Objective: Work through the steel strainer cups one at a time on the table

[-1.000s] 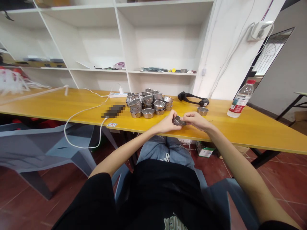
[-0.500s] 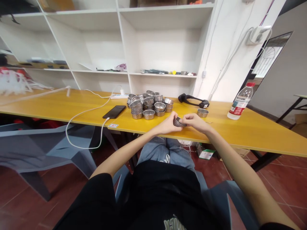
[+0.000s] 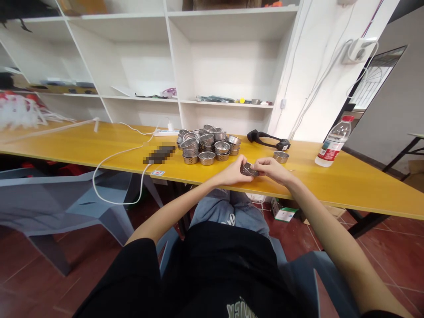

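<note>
A small round metal strainer cup (image 3: 247,169) with a perforated wall is tilted between my hands, just above the table's front edge. My left hand (image 3: 236,171) grips its left side, thumb below and fingers above. Pinched together at the cup's right rim are the fingers of my right hand (image 3: 269,168); anything small between them is too hidden to make out. Several similar strainer cups (image 3: 207,158) stand stacked and heaped just beyond my left hand. A single strainer cup (image 3: 281,157) sits apart, behind my right hand.
On the yellow table (image 3: 357,185) are a black headband-like device (image 3: 265,140), a water bottle (image 3: 333,143) at the right, and a pixelated dark object (image 3: 159,154) with a white cable (image 3: 109,159) looping over the front edge. White shelves (image 3: 228,66) rise behind.
The cup has turned slightly in my hands, showing more of its perforated wall. My right fingers have shifted a little at its rim. The view has drifted slightly.
</note>
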